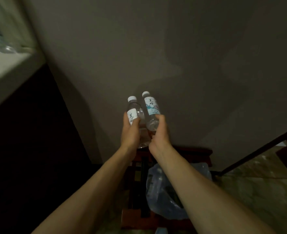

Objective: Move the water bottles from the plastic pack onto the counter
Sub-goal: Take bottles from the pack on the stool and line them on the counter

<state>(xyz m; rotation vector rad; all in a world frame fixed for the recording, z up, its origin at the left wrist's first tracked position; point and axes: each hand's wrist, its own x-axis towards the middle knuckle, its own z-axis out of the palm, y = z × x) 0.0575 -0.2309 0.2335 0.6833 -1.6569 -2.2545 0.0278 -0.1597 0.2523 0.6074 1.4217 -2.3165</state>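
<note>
Both my arms reach forward, and each hand holds a clear water bottle with a white cap and a white label in front of the grey wall. My left hand [130, 132] grips the left bottle [134, 109] around its label and body. My right hand [158, 132] grips the right bottle [151, 108] near its base. The two bottles lean close together, caps pointing up and away. The crumpled plastic pack [158, 188] lies below my right forearm on a dark red wooden stool [196, 156]. The pale counter [6, 68] sits at the upper left, blurred.
Several blurred clear bottles [2, 48] stand on the counter at the far left. A dark cabinet front fills the space under the counter. A dark rail [257, 151] slants across the right, with marbled floor tiles [250, 191] below it.
</note>
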